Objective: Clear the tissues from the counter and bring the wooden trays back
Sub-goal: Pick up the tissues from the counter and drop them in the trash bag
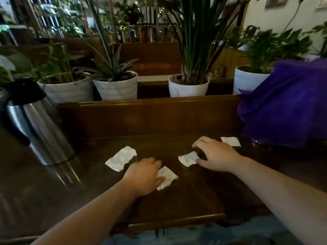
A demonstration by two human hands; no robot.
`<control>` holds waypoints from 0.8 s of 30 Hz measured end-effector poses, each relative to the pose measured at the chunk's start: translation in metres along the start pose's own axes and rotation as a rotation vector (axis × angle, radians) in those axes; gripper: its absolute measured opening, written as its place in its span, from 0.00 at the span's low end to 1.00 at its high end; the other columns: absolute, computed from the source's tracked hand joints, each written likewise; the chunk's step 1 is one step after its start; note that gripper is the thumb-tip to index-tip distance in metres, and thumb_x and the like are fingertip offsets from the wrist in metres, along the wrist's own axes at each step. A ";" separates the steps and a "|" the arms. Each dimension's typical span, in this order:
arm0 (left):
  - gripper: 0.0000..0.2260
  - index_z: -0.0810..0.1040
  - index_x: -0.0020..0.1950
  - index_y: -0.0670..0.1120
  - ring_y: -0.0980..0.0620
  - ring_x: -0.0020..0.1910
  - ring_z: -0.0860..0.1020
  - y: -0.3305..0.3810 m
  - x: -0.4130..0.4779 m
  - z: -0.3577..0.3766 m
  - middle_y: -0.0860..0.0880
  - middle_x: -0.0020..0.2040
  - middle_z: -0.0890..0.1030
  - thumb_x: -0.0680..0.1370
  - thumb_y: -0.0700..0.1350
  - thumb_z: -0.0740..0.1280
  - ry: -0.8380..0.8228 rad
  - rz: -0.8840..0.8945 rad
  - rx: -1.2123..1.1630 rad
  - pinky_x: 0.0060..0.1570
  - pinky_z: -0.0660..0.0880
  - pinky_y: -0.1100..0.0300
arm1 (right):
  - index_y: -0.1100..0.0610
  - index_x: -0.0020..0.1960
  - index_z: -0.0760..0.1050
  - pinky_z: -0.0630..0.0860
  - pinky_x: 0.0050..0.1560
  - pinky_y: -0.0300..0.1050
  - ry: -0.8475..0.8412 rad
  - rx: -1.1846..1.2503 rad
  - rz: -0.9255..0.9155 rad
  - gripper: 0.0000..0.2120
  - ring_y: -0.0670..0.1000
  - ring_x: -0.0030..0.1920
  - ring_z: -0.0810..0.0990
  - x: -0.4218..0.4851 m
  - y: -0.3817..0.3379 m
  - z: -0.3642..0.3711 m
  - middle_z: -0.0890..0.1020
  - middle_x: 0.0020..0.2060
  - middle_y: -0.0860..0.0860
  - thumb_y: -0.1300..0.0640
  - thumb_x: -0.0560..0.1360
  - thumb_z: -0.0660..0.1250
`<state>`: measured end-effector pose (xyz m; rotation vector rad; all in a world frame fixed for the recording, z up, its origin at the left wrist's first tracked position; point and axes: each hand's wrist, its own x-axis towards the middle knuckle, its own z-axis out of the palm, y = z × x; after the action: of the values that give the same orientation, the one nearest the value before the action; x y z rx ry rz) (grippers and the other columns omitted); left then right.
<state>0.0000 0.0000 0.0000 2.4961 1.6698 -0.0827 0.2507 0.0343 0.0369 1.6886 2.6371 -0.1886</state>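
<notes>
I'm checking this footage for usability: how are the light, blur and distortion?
Head view: dim and warm, the dark counter glossy with faint sheen; the steel jug leans from wide-angle distortion; background plants are soft and blurred; the white tissues stand out clearly.

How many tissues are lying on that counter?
4. One far left, one under the left hand at, one at the right hand at, one far right by the purple cloth. More may be hidden.
</notes>
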 end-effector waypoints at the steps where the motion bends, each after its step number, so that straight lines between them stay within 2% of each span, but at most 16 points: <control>1: 0.24 0.64 0.72 0.52 0.47 0.68 0.69 -0.001 0.002 0.000 0.47 0.70 0.70 0.78 0.59 0.59 -0.013 0.005 0.010 0.63 0.71 0.49 | 0.46 0.70 0.64 0.76 0.52 0.43 -0.012 -0.010 0.013 0.24 0.47 0.61 0.74 0.004 -0.002 0.001 0.68 0.70 0.46 0.44 0.76 0.64; 3: 0.21 0.69 0.69 0.53 0.48 0.65 0.71 -0.005 0.008 0.006 0.48 0.67 0.72 0.78 0.58 0.58 0.015 0.037 0.033 0.59 0.72 0.51 | 0.46 0.68 0.66 0.77 0.50 0.44 -0.033 -0.030 0.032 0.22 0.47 0.58 0.75 0.013 -0.004 0.004 0.70 0.66 0.46 0.44 0.76 0.64; 6: 0.14 0.75 0.61 0.52 0.52 0.52 0.75 -0.005 0.012 0.009 0.50 0.56 0.75 0.80 0.54 0.57 0.047 0.100 0.038 0.47 0.73 0.58 | 0.46 0.64 0.69 0.77 0.48 0.45 -0.066 -0.048 0.024 0.18 0.46 0.53 0.76 0.026 -0.006 0.013 0.73 0.59 0.46 0.43 0.76 0.63; 11: 0.12 0.76 0.56 0.50 0.52 0.46 0.76 -0.020 0.014 0.005 0.51 0.50 0.76 0.81 0.53 0.56 0.127 0.077 0.045 0.44 0.77 0.54 | 0.47 0.58 0.73 0.75 0.43 0.43 -0.048 -0.050 0.005 0.13 0.46 0.46 0.75 0.041 -0.004 0.023 0.75 0.51 0.45 0.44 0.76 0.62; 16: 0.09 0.75 0.56 0.50 0.50 0.46 0.78 -0.058 0.012 -0.011 0.51 0.49 0.76 0.80 0.50 0.58 0.206 -0.074 0.197 0.39 0.77 0.54 | 0.49 0.47 0.75 0.76 0.40 0.45 -0.018 -0.053 0.101 0.11 0.46 0.40 0.77 0.052 -0.002 0.029 0.78 0.41 0.46 0.42 0.76 0.60; 19: 0.10 0.76 0.56 0.51 0.52 0.45 0.77 -0.080 0.009 -0.017 0.51 0.49 0.75 0.80 0.51 0.58 0.207 -0.195 0.185 0.37 0.75 0.57 | 0.48 0.46 0.73 0.74 0.39 0.44 -0.084 -0.013 0.126 0.08 0.46 0.40 0.76 0.058 -0.002 0.035 0.78 0.39 0.46 0.44 0.76 0.62; 22: 0.12 0.75 0.60 0.52 0.51 0.47 0.77 -0.096 0.011 -0.010 0.50 0.51 0.76 0.80 0.53 0.58 0.149 -0.305 0.154 0.42 0.76 0.57 | 0.46 0.45 0.72 0.74 0.41 0.43 -0.099 0.048 0.113 0.04 0.45 0.42 0.77 0.061 -0.005 0.037 0.78 0.41 0.45 0.47 0.77 0.62; 24: 0.16 0.71 0.65 0.52 0.50 0.53 0.77 -0.100 0.011 -0.002 0.49 0.57 0.76 0.79 0.55 0.58 0.114 -0.348 0.103 0.48 0.77 0.55 | 0.45 0.45 0.71 0.74 0.42 0.44 -0.090 0.050 0.093 0.04 0.46 0.42 0.76 0.061 -0.006 0.037 0.78 0.42 0.45 0.48 0.78 0.61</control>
<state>-0.0877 0.0482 -0.0080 2.2876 2.1845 -0.0638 0.2175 0.0830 -0.0037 1.7679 2.5049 -0.3233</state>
